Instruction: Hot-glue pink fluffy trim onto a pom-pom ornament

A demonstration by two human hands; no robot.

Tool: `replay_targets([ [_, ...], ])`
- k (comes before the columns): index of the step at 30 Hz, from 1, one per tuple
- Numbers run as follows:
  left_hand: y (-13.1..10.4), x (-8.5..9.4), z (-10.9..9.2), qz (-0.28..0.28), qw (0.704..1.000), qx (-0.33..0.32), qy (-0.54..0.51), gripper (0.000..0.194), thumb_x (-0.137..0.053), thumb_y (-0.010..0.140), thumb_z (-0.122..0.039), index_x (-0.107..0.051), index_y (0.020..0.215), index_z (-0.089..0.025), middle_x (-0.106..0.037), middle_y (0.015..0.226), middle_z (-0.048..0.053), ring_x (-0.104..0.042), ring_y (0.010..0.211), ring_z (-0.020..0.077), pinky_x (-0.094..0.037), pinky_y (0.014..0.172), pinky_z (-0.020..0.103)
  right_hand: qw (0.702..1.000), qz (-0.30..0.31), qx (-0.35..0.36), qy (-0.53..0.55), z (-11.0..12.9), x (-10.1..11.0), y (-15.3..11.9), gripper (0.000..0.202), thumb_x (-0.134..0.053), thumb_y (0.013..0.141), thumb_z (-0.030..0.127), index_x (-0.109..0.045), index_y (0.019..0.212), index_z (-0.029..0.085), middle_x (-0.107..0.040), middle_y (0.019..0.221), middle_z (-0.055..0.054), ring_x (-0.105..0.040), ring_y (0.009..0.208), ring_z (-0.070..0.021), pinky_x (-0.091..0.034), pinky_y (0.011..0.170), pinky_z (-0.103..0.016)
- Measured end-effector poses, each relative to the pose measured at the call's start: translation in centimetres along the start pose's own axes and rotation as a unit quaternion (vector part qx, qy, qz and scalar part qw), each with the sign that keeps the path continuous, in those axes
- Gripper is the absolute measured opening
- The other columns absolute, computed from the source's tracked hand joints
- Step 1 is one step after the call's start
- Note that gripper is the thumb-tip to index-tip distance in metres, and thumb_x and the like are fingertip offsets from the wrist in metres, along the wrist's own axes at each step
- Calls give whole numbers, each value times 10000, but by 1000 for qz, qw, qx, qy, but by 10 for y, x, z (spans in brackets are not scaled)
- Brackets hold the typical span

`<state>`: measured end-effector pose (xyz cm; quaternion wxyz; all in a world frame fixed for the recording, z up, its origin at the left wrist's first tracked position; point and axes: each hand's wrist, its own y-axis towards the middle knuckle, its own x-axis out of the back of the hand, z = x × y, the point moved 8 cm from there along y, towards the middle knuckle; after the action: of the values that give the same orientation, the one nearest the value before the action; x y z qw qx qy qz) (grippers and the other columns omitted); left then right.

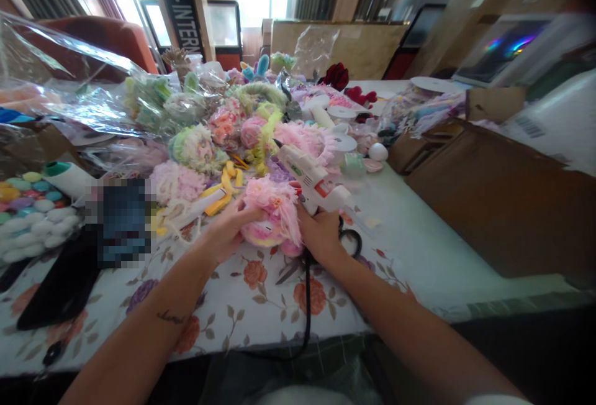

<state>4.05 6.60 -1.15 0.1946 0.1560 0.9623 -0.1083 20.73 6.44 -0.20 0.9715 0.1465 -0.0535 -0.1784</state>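
Note:
My left hand (228, 228) is closed on the left side of a fluffy pink yarn-covered ornament (270, 231), with a paler, yellowish band low on its front. My right hand (321, 231) wraps the handle of a white hot glue gun (302, 166) and sits against the ornament's right side. The gun's dark nozzle points up and away to the left, beyond the ornament. From the handle a black cord (308, 305) hangs over the table's front edge. Beneath my right hand lie scissors (352, 245) with black handles, partly hidden, blades pointing left.
Wrapped flowers and yarn pieces (195, 150) pile up behind my hands. Yellow ribbon (228, 181) lies nearby. To the left are bagged pompoms (41, 218), a black tablet-like slab (58, 287) and a pixelated object (123, 222). A cardboard box (503, 187) stands right.

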Motion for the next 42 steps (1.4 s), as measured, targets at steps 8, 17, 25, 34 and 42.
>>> replay_targets([
  [8,-2,-2,-5,-5,1000,-18,6,596,-871,663,-209,-681,1227,-195,-758,1120,108,-724,1014,272,-567,871,348,999,-10,5,-33,5,2,-4,231,-667,699,426,-722,814,233,-769,801,-52,-731,848,-286,-576,856,-450],
  [17,-2,-5,-16,-26,982,-114,152,501,-891,605,-183,-749,1085,-174,-758,1143,110,-681,1115,319,-533,938,360,997,-16,-11,-72,-5,4,-7,195,-672,666,448,-686,671,253,-725,665,-40,-727,835,-316,-574,855,-484],
  [25,-3,0,-6,-2,998,7,61,754,-900,579,-236,-638,1283,-164,-708,1264,150,-657,1181,356,-541,935,390,998,5,13,62,2,-2,7,248,-672,732,427,-732,806,198,-768,758,-50,-739,872,-270,-572,916,-438],
  [34,-2,2,-1,7,999,25,28,619,-889,618,-228,-704,1207,-183,-759,1150,126,-694,1138,353,-585,919,399,999,16,21,-22,4,-2,-3,261,-707,717,456,-751,804,213,-794,833,-72,-742,864,-296,-589,853,-455],
  [42,1,26,-11,-155,977,-11,-145,236,-794,700,-108,-737,927,-136,-785,896,58,-751,828,217,-638,768,291,999,9,-47,20,20,72,36,390,-770,739,499,-747,938,164,-716,659,-14,-575,494,-133,-476,501,-261],
])
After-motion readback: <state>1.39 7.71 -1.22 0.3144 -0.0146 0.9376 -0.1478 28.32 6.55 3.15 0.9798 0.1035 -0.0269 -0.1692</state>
